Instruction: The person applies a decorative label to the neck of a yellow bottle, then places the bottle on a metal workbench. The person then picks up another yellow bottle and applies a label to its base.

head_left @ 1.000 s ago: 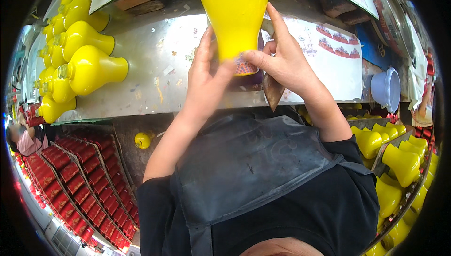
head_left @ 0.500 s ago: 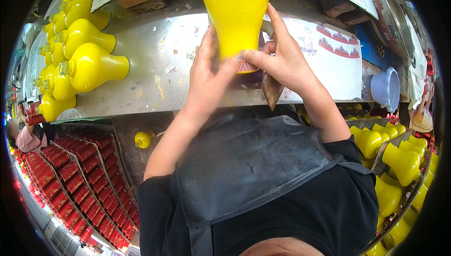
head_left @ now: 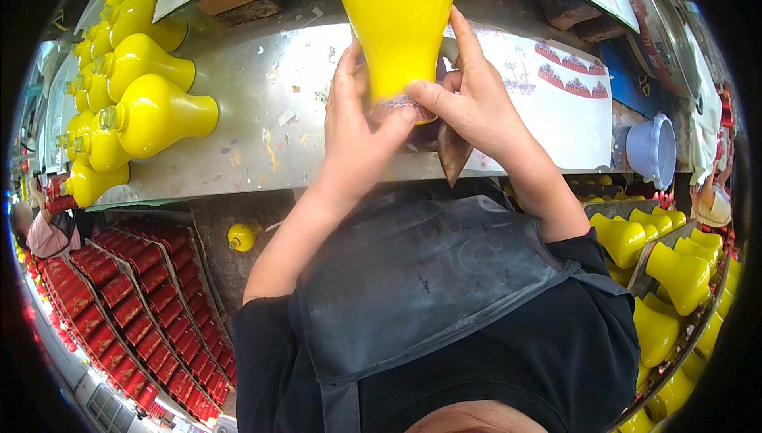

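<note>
A glossy yellow bottle (head_left: 397, 24) lies between my hands over the metal table, its wide end away from me. A patterned decal band (head_left: 390, 107) wraps its near end. My left hand (head_left: 349, 115) is closed along the bottle's left side, thumb over the band. On the other side, my right hand (head_left: 476, 103) grips with its fingers along the wall and its thumb on the band's upper edge. A brown pointed piece (head_left: 454, 151) sticks out below the right hand. The bottle's far end is cut off by the picture's edge.
Several yellow bottles (head_left: 163, 115) lie at the table's left. A white decal sheet (head_left: 548, 131) and a lilac bucket (head_left: 651, 151) are to the right. Red bottles fill a rack (head_left: 151, 306) at lower left; more yellow ones (head_left: 675, 274) stand at lower right. A person (head_left: 51, 230) is at far left.
The decal band on the bottle has turned, showing a different part of its pattern. My left thumb has slid slightly right and nearer to me along the band.
</note>
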